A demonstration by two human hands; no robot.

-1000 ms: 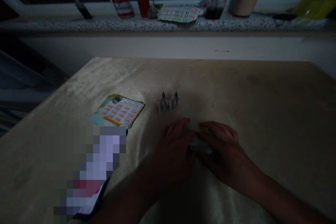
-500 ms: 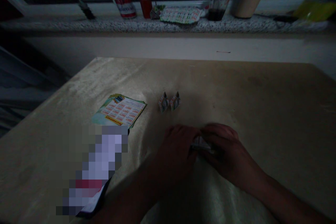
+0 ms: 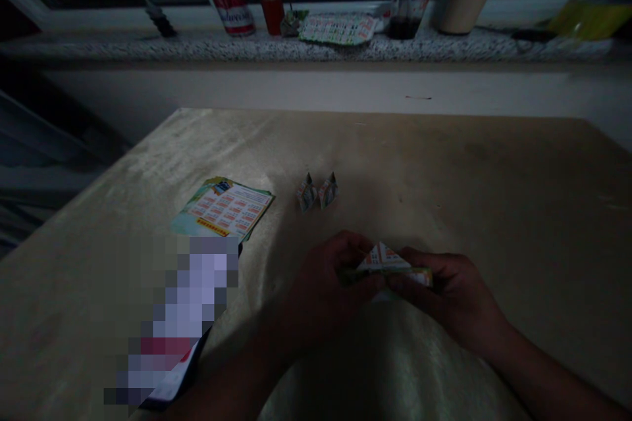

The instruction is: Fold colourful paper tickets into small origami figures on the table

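Note:
Between my hands is a folded printed card (image 3: 382, 259), with a triangular point standing up above a flat strip. My left hand (image 3: 340, 276) grips its left end, thumb in front and fingers behind. At the right end my right hand (image 3: 447, 286) pinches the strip, its thumb pressed near the middle. Both thumb tips nearly meet on the card's near side, and parts of it are hidden by the fingers. Farther off on the table stand two small folded paper pieces (image 3: 307, 195), side by side and pointed at the top.
Left of the folded pieces lies a stack of printed cards (image 3: 230, 206). A phone (image 3: 182, 322) with a blurred screen lies nearer me. Along the granite windowsill (image 3: 197, 46) stand a red can (image 3: 231, 5), a small red bottle (image 3: 272, 11) and a plastic cup (image 3: 405, 13).
The card was mostly covered by my hands; now its triangular point and right end show. My right hand has shifted slightly right, and the fingers have moved around the card.

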